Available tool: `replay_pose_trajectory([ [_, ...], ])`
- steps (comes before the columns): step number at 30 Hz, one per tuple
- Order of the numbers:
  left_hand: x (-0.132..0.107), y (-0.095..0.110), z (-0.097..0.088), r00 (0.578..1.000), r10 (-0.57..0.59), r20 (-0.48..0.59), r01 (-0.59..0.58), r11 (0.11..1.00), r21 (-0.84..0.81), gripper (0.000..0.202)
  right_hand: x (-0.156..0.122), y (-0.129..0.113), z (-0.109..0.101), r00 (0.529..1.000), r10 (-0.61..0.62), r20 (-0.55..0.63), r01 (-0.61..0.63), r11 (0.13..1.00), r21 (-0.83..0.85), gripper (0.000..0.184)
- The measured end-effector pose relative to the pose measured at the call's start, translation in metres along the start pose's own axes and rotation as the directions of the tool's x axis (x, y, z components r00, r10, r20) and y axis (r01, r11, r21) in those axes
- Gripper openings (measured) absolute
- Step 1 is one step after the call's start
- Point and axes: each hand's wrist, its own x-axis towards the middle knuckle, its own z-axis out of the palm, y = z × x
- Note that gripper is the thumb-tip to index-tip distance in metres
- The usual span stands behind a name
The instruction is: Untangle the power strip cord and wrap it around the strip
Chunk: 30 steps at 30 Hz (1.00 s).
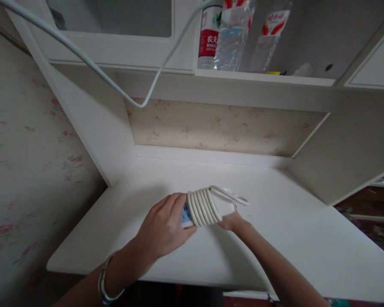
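A white power strip [223, 204] with a blue socket face is held above the desk, slightly tilted. Its cream cord [205, 207] is wound round the middle in several close turns, and a loose length of it sticks out past the right end. My left hand [166, 221] is closed around the left end, thumb below and fingers on top. At the right end, my right hand [232, 221] grips from beneath, with most of its fingers hidden behind the strip and cord.
The white desk [115, 238] lies below, between side panels. Overhead, a shelf [265, 78] bears a red-labelled bottle [208, 38] and clear plastic bottles [232, 42]. A white cable [109, 83] hangs across the upper left. Flowered wallpaper [28, 170] covers the left wall.
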Motion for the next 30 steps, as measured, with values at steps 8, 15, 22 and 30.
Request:
replay_pose_trajectory([
  [8, 0.023, -0.036, 0.032, 0.926, -0.367, 0.086, 0.329, 0.899, 0.289, 0.028, -0.044, -0.048, -0.006, 0.977, -0.005, 0.215, 0.030, 0.993, -0.112, 0.044],
  [15, 0.006, -0.041, 0.065, 0.871, -0.304, 0.386, 0.234, 0.947, 0.219, 0.027, -0.053, -0.063, -0.029, 0.956, -0.231, 0.182, 0.248, 0.965, -0.082, 0.024],
  [22, -0.004, -0.053, 0.065, 0.836, -0.186, 0.516, 0.153, 0.982, 0.108, 0.040, -0.046, -0.057, -0.049, 0.959, -0.275, 0.063, 0.282, 0.943, -0.176, 0.023],
  [30, -0.011, -0.015, 0.055, 0.822, 0.058, 0.566, -0.088, 0.996, 0.027, 0.039, -0.012, -0.040, -0.068, 0.864, -0.498, 0.078, 0.503, 0.860, -0.079, 0.038],
])
